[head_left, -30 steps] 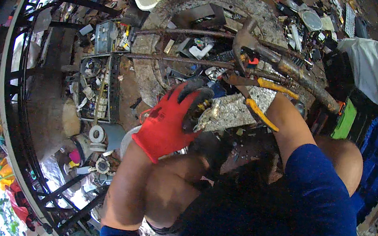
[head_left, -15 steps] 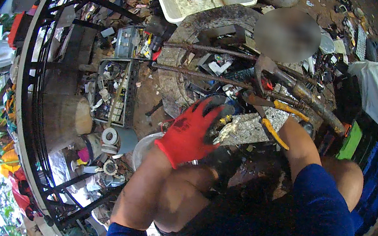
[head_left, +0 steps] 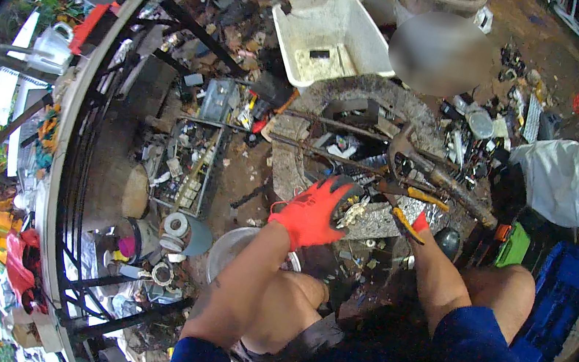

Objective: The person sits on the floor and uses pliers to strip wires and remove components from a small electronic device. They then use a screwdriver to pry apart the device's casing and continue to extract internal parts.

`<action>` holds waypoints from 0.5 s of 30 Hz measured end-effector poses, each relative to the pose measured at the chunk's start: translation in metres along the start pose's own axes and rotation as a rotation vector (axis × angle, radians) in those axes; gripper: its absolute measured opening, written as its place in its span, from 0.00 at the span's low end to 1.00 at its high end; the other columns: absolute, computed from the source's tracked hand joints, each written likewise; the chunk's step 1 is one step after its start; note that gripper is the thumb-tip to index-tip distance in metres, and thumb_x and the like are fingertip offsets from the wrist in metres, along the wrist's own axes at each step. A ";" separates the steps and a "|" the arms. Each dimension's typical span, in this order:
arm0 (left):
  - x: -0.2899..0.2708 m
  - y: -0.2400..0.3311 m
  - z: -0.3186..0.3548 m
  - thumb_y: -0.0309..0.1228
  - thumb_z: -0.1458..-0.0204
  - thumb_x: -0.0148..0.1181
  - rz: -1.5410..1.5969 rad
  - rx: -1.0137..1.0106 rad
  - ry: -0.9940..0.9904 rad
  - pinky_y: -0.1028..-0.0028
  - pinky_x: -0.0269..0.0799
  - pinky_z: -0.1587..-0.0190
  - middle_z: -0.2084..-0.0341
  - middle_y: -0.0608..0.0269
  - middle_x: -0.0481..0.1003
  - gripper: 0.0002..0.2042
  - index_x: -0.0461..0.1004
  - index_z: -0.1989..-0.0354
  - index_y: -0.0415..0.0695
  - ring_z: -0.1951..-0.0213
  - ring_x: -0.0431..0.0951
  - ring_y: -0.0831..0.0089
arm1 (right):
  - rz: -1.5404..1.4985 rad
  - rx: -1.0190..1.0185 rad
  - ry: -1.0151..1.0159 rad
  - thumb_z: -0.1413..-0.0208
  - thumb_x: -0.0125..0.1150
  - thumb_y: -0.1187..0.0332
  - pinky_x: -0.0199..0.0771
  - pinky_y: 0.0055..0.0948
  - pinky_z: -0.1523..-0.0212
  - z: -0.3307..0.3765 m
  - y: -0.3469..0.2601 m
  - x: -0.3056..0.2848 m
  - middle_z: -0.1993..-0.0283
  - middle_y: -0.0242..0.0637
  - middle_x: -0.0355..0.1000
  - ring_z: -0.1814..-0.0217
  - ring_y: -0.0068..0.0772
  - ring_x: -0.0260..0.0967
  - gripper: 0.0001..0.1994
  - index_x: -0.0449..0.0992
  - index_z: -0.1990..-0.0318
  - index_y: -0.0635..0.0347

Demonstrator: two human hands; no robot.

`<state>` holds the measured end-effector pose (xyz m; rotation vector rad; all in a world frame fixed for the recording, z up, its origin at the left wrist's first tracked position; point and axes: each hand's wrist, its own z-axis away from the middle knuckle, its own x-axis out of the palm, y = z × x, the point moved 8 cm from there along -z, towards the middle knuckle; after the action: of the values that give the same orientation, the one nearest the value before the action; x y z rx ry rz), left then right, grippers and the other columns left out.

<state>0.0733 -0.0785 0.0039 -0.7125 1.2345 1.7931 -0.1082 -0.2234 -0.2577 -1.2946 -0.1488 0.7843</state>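
My left hand [head_left: 313,212], in a red glove with dark fingertips, reaches to the end of a speckled grey slab [head_left: 387,222]. Its fingers are spread, and a small pale-yellow crumbly clump [head_left: 351,214] shows between thumb and fingers. My right hand [head_left: 421,220] is at the slab's other end; only a bit of red glove shows and its fingers are hidden. Beside it, pliers with yellow-orange handles [head_left: 409,224] lie jaws to the left. A hammer [head_left: 445,181] with a worn shaft rests beyond them, across a round, dirty rim [head_left: 284,165] full of scrap.
A dirty white tub [head_left: 300,53] stands beyond the rim. At left are a crate of small parts [head_left: 209,170] and a dark metal frame [head_left: 76,173]. A clear bucket [head_left: 220,253] sits by my left knee. White sacking [head_left: 549,173] and a blue crate [head_left: 562,293] are at right.
The view has shifted, so the scene sits lower and mostly further right. My right forearm has drawn back slightly, showing red glove. Another person's leg has come into view at the top.
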 end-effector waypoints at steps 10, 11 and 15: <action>0.010 0.013 0.015 0.50 0.56 0.67 -0.053 0.033 0.177 0.55 0.57 0.33 0.33 0.45 0.56 0.41 0.59 0.32 0.53 0.34 0.57 0.44 | -0.576 0.049 -0.126 0.40 0.57 0.68 0.74 0.32 0.65 0.099 0.013 -0.033 0.65 0.37 0.77 0.66 0.31 0.73 0.07 0.79 0.61 0.59; 0.004 0.022 0.015 0.50 0.56 0.67 -0.050 0.058 0.191 0.54 0.57 0.33 0.34 0.45 0.57 0.41 0.60 0.33 0.52 0.34 0.58 0.43 | -1.002 0.207 -0.061 0.40 0.55 0.69 0.74 0.30 0.66 0.095 0.031 -0.035 0.66 0.37 0.77 0.67 0.32 0.73 0.07 0.79 0.63 0.60; -0.003 0.080 0.006 0.50 0.58 0.68 -0.204 0.189 0.234 0.52 0.59 0.34 0.35 0.46 0.59 0.40 0.62 0.34 0.55 0.34 0.58 0.44 | -0.308 -0.160 0.064 0.39 0.55 0.62 0.74 0.33 0.58 0.082 0.022 -0.116 0.61 0.43 0.76 0.62 0.39 0.74 0.11 0.79 0.62 0.58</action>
<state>0.0057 -0.0877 0.0454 -0.9223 1.4091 1.4365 -0.2456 -0.2251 -0.2157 -1.4049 -0.3568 0.4747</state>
